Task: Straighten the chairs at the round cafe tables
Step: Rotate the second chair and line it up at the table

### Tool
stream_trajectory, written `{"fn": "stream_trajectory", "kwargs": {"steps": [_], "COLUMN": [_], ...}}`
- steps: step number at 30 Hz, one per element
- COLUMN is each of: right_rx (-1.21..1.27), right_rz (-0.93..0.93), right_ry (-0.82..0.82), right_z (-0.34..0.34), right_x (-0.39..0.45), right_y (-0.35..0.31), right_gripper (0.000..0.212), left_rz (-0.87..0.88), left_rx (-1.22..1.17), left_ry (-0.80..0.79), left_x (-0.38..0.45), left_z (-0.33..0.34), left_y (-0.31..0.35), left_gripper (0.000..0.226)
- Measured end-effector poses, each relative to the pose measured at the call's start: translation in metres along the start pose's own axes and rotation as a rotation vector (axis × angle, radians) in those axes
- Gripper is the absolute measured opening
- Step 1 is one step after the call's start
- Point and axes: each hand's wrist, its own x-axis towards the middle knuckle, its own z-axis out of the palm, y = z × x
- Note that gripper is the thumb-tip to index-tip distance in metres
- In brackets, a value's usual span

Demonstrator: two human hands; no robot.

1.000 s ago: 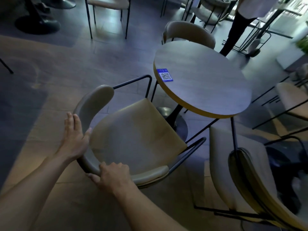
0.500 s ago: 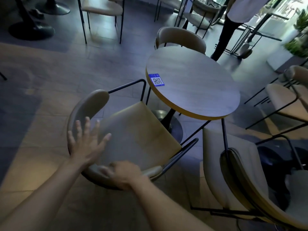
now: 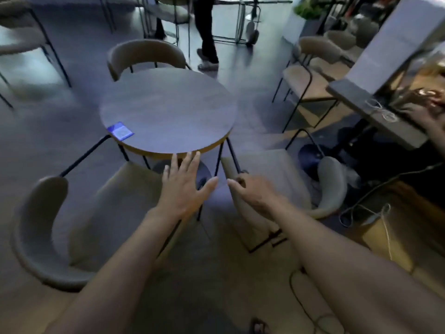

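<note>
A round grey cafe table [image 3: 168,109] with a blue QR sticker [image 3: 120,131] stands in the middle. A beige chair [image 3: 38,227] with a curved back sits at its near left, seat toward the table. A second beige chair [image 3: 332,186] stands at the near right, a third chair [image 3: 142,54] at the far side. My left hand [image 3: 185,186] hovers flat with spread fingers between the two near chairs, holding nothing. My right hand [image 3: 252,191] is over the right chair's seat, fingers loosely curled and apart, touching nothing that I can see.
A person's legs [image 3: 207,34] walk past behind the table. More chairs [image 3: 303,75] and a long counter table [image 3: 370,112] stand at the right. Cables [image 3: 361,208] trail over the floor at the lower right. A planter [image 3: 305,13] stands at the back.
Both hands have let go of the left chair's backrest and moved right and forward. The view has swung right, so the right chair and the counter now show.
</note>
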Motion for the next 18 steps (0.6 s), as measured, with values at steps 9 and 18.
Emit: {"fn": "stream_trajectory", "kwargs": {"steps": [9, 18], "right_rx": [0.013, -0.199], "right_rz": [0.165, 0.094], "right_ry": [-0.036, -0.388], "right_z": [-0.116, -0.114], "right_x": [-0.041, -0.05], "right_y": [0.173, 0.33], "right_gripper": [0.08, 0.074], "left_rz": [0.246, 0.152], "left_rx": [0.081, 0.145], "left_ry": [-0.147, -0.405], "left_x": [0.054, 0.081], "left_z": [0.066, 0.184], "left_y": [0.204, 0.3], "left_gripper": [0.095, 0.111]}}
